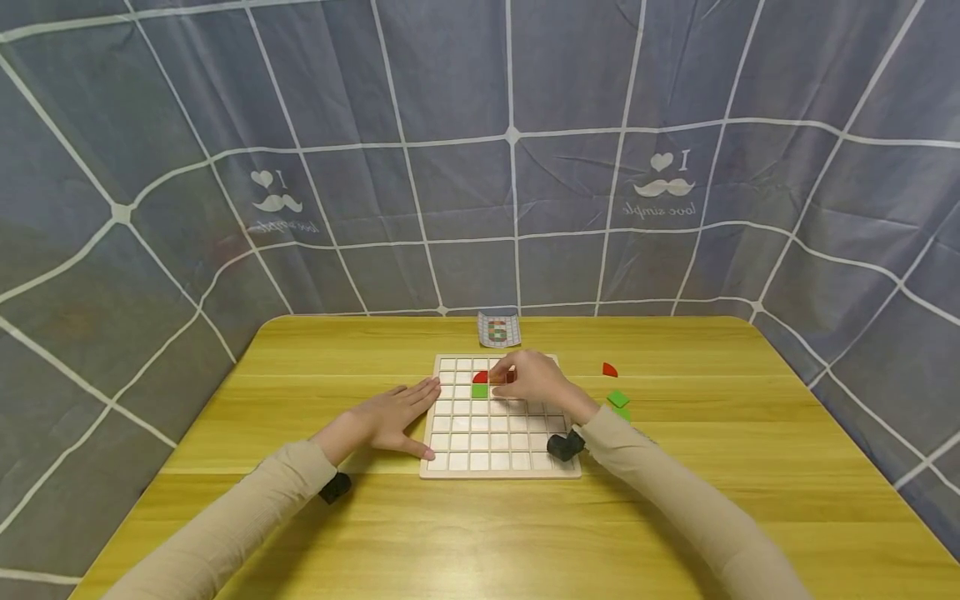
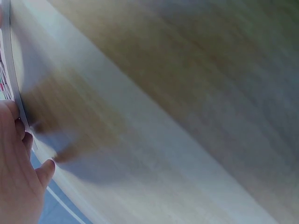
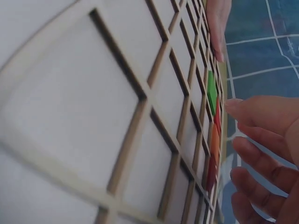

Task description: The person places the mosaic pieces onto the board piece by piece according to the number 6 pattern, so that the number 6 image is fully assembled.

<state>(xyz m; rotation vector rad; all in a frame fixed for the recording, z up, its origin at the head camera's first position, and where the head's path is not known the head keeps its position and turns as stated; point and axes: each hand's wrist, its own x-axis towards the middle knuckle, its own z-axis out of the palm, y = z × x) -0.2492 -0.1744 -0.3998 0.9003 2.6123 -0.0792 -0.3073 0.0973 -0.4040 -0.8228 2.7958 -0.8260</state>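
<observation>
A white wooden grid board (image 1: 495,454) lies mid-table. In its upper rows sit a red quarter-round piece (image 1: 480,377) and a green square (image 1: 480,390). My right hand (image 1: 534,379) hovers over those rows with loosely curved fingers (image 3: 261,140) beside a dark red piece (image 1: 510,377). The right wrist view shows green (image 3: 211,91), red (image 3: 217,116), orange (image 3: 215,140) and dark red (image 3: 211,172) pieces seated in cells, a small gap away from the fingers. My left hand (image 1: 393,414) lies flat on the table, fingertips (image 3: 218,28) at the board's left edge (image 2: 13,70).
Right of the board lie a loose red piece (image 1: 610,369) and two green pieces (image 1: 617,398). A small pattern card (image 1: 498,329) stands behind the board. The yellow table (image 1: 300,375) is backed by a grey-blue checked cloth (image 1: 510,167).
</observation>
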